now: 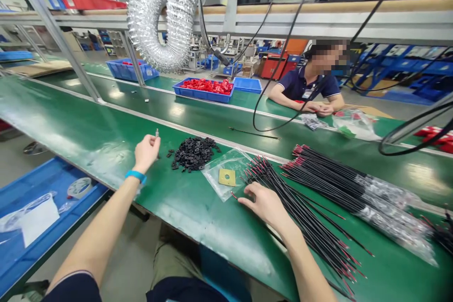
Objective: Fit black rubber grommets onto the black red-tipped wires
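My left hand (147,152), with a blue band at the wrist, is raised over the bench left of a pile of small black parts (194,153). Its fingertips pinch a small silvery metal piece (157,132) that points upward. My right hand (266,202) is closed on a thin black cable, whose red end (234,195) sticks out past the thumb. The rest of that cable runs back under the hand and forearm. Just beyond the red end, a yellow square plate with a round hole (227,177) lies on a clear plastic bag (211,172).
Loose black cables with red ends (304,217) lie right of my right hand, beside plastic-wrapped bundles (375,198). Across the green bench (170,198) sits a co-worker (306,80). A blue tray of red parts (203,90) stands at the back. Black cords (255,118) hang overhead.
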`<state>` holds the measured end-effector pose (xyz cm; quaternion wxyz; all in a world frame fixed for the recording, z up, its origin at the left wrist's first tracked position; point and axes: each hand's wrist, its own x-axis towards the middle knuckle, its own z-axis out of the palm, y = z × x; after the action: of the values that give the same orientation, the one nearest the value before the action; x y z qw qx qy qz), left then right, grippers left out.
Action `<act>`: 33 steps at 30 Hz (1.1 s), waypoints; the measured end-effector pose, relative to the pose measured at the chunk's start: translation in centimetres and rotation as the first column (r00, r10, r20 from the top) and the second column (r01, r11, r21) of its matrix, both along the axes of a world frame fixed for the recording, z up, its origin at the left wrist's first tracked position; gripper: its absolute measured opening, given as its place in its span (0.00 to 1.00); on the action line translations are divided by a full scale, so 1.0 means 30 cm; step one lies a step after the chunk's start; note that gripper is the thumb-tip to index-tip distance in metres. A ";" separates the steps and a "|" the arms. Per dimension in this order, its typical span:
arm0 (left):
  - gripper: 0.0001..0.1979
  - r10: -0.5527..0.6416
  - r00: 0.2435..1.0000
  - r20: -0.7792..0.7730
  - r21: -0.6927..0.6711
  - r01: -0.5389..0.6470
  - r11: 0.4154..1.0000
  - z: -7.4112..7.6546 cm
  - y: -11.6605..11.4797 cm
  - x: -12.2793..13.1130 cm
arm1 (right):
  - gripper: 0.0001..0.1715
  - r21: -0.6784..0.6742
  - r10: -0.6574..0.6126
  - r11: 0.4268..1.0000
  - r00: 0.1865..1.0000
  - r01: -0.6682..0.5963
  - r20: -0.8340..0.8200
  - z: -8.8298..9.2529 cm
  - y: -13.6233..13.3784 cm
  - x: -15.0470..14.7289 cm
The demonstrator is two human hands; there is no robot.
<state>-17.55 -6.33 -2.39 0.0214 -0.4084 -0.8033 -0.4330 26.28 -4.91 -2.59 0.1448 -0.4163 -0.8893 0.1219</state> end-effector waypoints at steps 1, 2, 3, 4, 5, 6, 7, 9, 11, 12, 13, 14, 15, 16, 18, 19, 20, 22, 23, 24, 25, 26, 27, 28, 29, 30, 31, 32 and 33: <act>0.14 0.049 0.991 -0.124 -0.076 -0.059 0.995 0.006 -0.001 -0.075 | 0.13 -0.025 -0.006 1.000 0.999 0.007 0.033 0.000 0.002 0.009; 0.14 0.046 0.978 -0.206 -0.141 -0.076 0.987 0.010 -0.005 -0.137 | 0.12 -0.053 -0.013 0.998 0.998 0.016 0.058 -0.003 0.004 0.016; 0.13 0.033 0.970 -0.239 -0.174 -0.076 0.982 0.011 -0.012 -0.185 | 0.11 -0.081 -0.017 0.996 0.997 0.023 0.073 -0.007 0.005 0.022; 0.13 0.017 0.966 -0.257 -0.207 -0.072 0.976 0.008 -0.020 -0.220 | 0.10 -0.111 -0.015 0.994 0.997 0.024 0.078 -0.013 0.007 0.025; 0.12 0.002 0.966 -0.259 -0.231 -0.064 0.971 0.003 -0.027 -0.241 | 0.09 -0.141 -0.012 0.990 0.997 0.022 0.075 -0.019 0.008 0.027; 0.11 -0.005 0.967 -0.256 -0.248 -0.061 0.967 -0.005 -0.034 -0.252 | 0.08 -0.174 -0.002 0.985 0.998 0.014 0.067 -0.024 0.008 0.027; 0.10 -0.011 0.965 -0.263 -0.263 -0.061 0.963 -0.016 -0.039 -0.252 | 0.07 -0.205 0.011 0.979 0.998 0.000 0.055 -0.028 0.007 0.026; 0.11 -0.048 0.953 -0.300 -0.267 -0.035 0.963 -0.042 -0.045 -0.233 | 0.05 -0.251 0.038 0.967 0.999 -0.030 0.030 -0.029 0.003 0.025; 0.16 -0.170 0.934 -0.314 -0.279 0.080 0.957 -0.073 -0.050 -0.202 | 0.05 -0.266 0.051 0.963 0.999 -0.045 0.016 -0.019 -0.006 0.025; 0.19 -0.267 0.918 -0.294 -0.300 0.176 0.937 -0.089 -0.052 -0.187 | 0.06 -0.268 0.050 0.962 0.999 -0.045 0.011 -0.010 -0.012 0.027; 0.21 -0.369 0.892 -0.261 -0.323 0.280 0.904 -0.106 -0.055 -0.174 | 0.06 -0.276 0.042 0.960 0.999 -0.039 0.004 0.001 -0.017 0.028; 0.21 -0.456 0.862 -0.221 -0.338 0.371 0.865 -0.121 -0.059 -0.165 | 0.07 -0.299 0.031 0.954 0.999 -0.032 -0.009 0.014 -0.021 0.029; 0.22 -0.518 0.834 -0.187 -0.341 0.440 0.831 -0.134 -0.063 -0.160 | 0.08 -0.332 0.013 0.943 0.999 -0.023 -0.033 0.028 -0.024 0.029; 0.21 -0.550 0.819 -0.164 -0.333 0.479 0.812 -0.144 -0.068 -0.157 | 0.08 -0.368 -0.009 0.930 0.998 -0.016 -0.065 0.040 -0.025 0.027; 0.19 -0.542 0.829 -0.138 -0.285 0.491 0.823 -0.151 -0.073 -0.149 | 0.11 -0.406 -0.051 0.914 0.990 -0.006 -0.129 0.059 -0.022 0.017; 0.18 -0.516 0.849 -0.115 -0.245 0.479 0.843 -0.145 -0.074 -0.140 | 0.11 -0.390 -0.066 0.921 0.986 0.002 -0.150 0.063 -0.018 0.008; 0.18 -0.480 0.875 -0.070 -0.189 0.461 0.867 -0.133 -0.072 -0.124 | 0.11 -0.350 -0.072 0.937 0.984 0.011 -0.162 0.062 -0.013 -0.003; 0.20 -0.413 0.905 0.104 -0.018 0.417 0.909 -0.091 -0.060 -0.071 | 0.10 -0.224 -0.073 0.974 0.982 0.032 -0.173 0.045 0.001 -0.028; 0.22 -0.400 0.887 0.230 0.090 0.390 0.916 -0.064 -0.051 -0.032 | 0.11 -0.157 -0.072 0.987 0.981 0.044 -0.181 0.029 0.008 -0.039; 0.24 -0.422 0.831 0.362 0.200 0.372 0.906 -0.035 -0.040 0.012 | 0.12 -0.097 -0.075 0.994 0.978 0.057 -0.194 0.009 0.015 -0.048; 0.24 -0.467 0.749 0.470 0.309 0.356 0.882 -0.005 -0.027 0.061 | 0.13 -0.048 -0.081 0.996 0.974 0.072 -0.211 -0.013 0.020 -0.055; 0.24 -0.532 0.641 0.553 0.398 0.358 0.845 0.023 -0.012 0.112 | 0.14 -0.008 -0.091 0.996 0.969 0.092 -0.230 -0.036 0.023 -0.059; 0.24 -0.589 0.532 0.608 0.463 0.365 0.808 0.048 0.005 0.165 | 0.14 0.023 -0.104 0.993 0.964 0.113 -0.246 -0.058 0.024 -0.060; 0.23 -0.633 0.434 0.641 0.507 0.379 0.774 0.070 0.023 0.216 | 0.14 0.050 -0.115 0.990 0.960 0.132 -0.254 -0.078 0.024 -0.059; 0.22 -0.666 0.357 0.655 0.544 0.389 0.743 0.088 0.044 0.267 | 0.15 0.074 -0.125 0.986 0.959 0.149 -0.255 -0.094 0.022 -0.057; 0.21 -0.694 0.298 0.655 0.574 0.401 0.714 0.101 0.067 0.315 | 0.15 0.097 -0.133 0.982 0.960 0.161 -0.249 -0.107 0.019 -0.054; 0.20 -0.718 0.249 0.650 0.598 0.415 0.685 0.111 0.092 0.362 | 0.16 0.120 -0.138 0.978 0.962 0.169 -0.235 -0.117 0.016 -0.052; 0.19 -0.737 0.204 0.644 0.615 0.435 0.658 0.117 0.118 0.407 | 0.16 0.141 -0.140 0.975 0.966 0.173 -0.217 -0.123 0.013 -0.051; 0.19 -0.750 0.165 0.640 0.628 0.450 0.635 0.119 0.144 0.450 | 0.16 0.158 -0.141 0.972 0.970 0.173 -0.197 -0.127 0.011 -0.051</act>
<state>-4.06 -2.01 1.17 -0.5042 -0.4052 -0.3845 -0.6586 24.73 -4.58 -6.41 0.2715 -0.4582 -0.8435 0.0699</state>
